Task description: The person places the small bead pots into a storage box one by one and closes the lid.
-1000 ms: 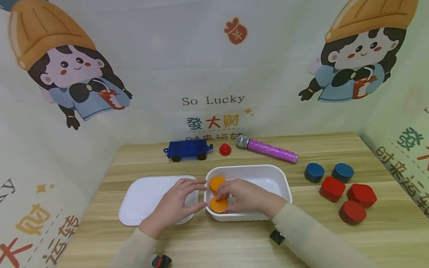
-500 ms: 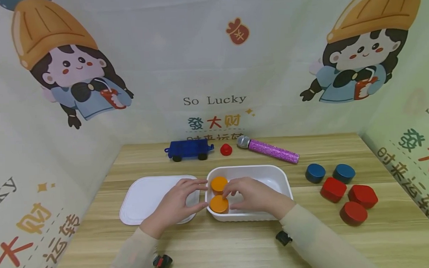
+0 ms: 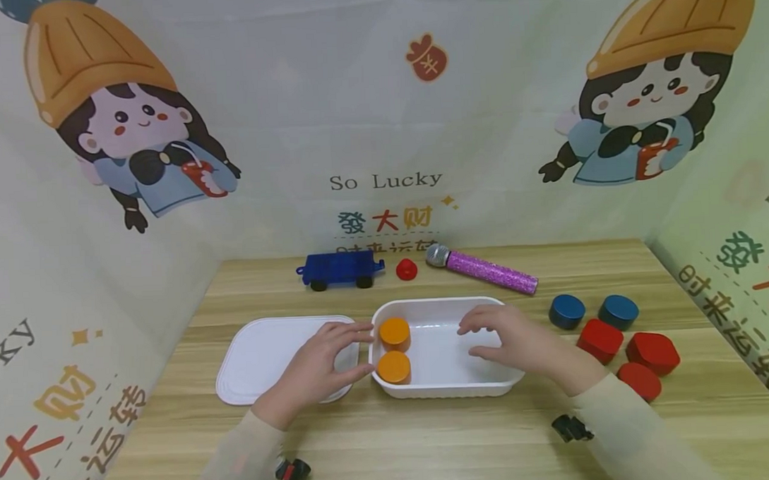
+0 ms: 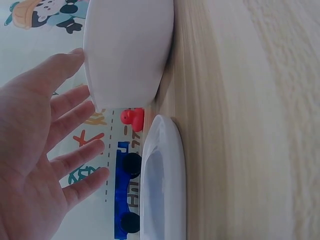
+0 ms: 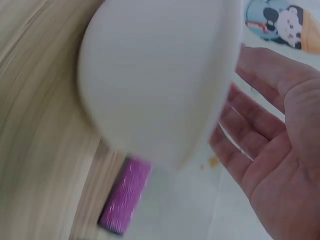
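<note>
A white container (image 3: 453,390) holds two orange round blocks, the rear one (image 3: 395,332) and the front one (image 3: 394,367), side by side at its left end. The left hand (image 3: 319,366) touches the container's left rim with spread fingertips; in the left wrist view the thumb of that hand (image 4: 45,130) meets the white wall (image 4: 125,55). Above the container's right part hovers the right hand (image 3: 521,337), fingers apart and nothing between them. The right wrist view shows this hand (image 5: 270,135) beside the container's blurred wall (image 5: 155,80).
A white lid (image 3: 261,357) lies left of the container, partly under the left hand. Behind stand a blue toy wagon (image 3: 339,268), a small red toy (image 3: 407,269) and a purple microphone (image 3: 490,270). Two blue blocks (image 3: 567,311) and three red blocks (image 3: 653,352) are at the right.
The right hand has let go of the front orange block and moved right, away from both orange blocks. The left hand has stayed at the container's left rim.
</note>
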The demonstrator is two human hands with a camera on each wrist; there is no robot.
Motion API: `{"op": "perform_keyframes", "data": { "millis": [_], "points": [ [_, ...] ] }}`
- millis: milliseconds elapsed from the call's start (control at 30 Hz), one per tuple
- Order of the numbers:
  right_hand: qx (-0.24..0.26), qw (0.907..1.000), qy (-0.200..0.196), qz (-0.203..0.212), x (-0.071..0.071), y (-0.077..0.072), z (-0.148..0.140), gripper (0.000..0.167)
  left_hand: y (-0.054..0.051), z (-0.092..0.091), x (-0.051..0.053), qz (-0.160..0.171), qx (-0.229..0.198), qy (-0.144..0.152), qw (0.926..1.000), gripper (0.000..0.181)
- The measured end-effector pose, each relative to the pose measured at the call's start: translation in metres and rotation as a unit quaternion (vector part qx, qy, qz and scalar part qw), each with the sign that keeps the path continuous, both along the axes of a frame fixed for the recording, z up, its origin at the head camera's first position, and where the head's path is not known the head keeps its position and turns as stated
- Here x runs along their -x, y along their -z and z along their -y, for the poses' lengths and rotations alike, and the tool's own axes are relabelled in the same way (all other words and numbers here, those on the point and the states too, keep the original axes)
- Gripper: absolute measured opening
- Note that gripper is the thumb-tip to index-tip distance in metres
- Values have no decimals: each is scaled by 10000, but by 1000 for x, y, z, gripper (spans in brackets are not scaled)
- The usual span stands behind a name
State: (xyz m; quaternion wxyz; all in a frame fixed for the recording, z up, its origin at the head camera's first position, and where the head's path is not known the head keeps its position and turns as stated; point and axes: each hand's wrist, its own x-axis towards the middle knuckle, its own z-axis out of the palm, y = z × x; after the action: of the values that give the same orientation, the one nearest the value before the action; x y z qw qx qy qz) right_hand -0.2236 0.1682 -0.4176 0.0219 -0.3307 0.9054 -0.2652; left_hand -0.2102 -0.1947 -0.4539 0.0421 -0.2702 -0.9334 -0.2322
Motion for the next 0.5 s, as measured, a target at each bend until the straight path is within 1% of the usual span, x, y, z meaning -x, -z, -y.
{"op": "perform_keyframes", "data": {
  "millis": [100, 167, 333, 500],
  "points": [
    [-30, 9996, 291, -30, -7, -4, -20, 29, 1, -1, 0, 4, -14, -5, 10000, 47],
    [-79, 9988, 455, -156, -10, -6, -33, 29, 1, -1, 1, -1, -18, -14, 10000, 47],
    [-9, 9971, 580, -494, -15, -6, -61, 29, 2, 0, 0, -66, -36, 12, 10000, 47],
    [-67, 9944, 803, -685, -21, -4, -86, 30, 3, 1, 0, -235, -50, 112, 9996, 46]
  ]
}}
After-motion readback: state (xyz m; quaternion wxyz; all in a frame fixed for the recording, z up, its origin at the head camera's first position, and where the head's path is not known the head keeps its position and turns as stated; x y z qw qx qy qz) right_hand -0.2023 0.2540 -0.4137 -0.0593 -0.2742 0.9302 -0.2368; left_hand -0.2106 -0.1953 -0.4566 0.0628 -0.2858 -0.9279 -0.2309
